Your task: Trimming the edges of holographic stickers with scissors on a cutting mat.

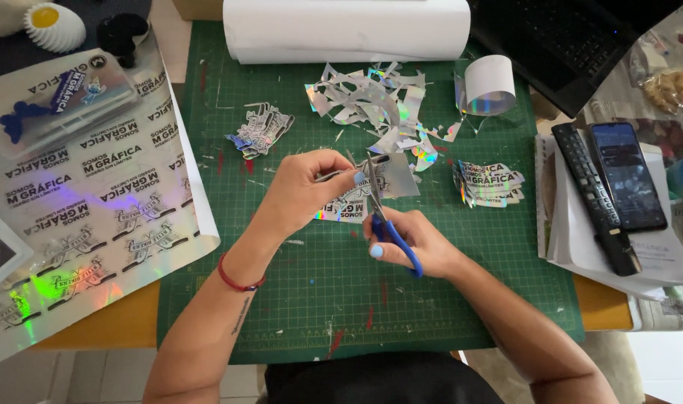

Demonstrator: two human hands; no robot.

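Mid-cut, mat centre: left hand [304,187] pinches holographic sticker strip [371,191]; right hand [408,239] clamped on blue scissors [390,224]. Next: likely steady closing snip along print edge.

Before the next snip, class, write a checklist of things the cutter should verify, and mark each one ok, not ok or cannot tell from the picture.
1. Blue-handled scissors gripped in the right hand: ok.
2. Small holographic sticker piece pinched by the left hand: ok.
3. Left fingertips away from the blades: not ok, they sit right beside them.
4. Work held over the green gridded cutting mat: ok.
5. Silver offcut scraps apart from the finished sticker stack: ok.
6. Blades following the sticker's outline: cannot tell, too small.
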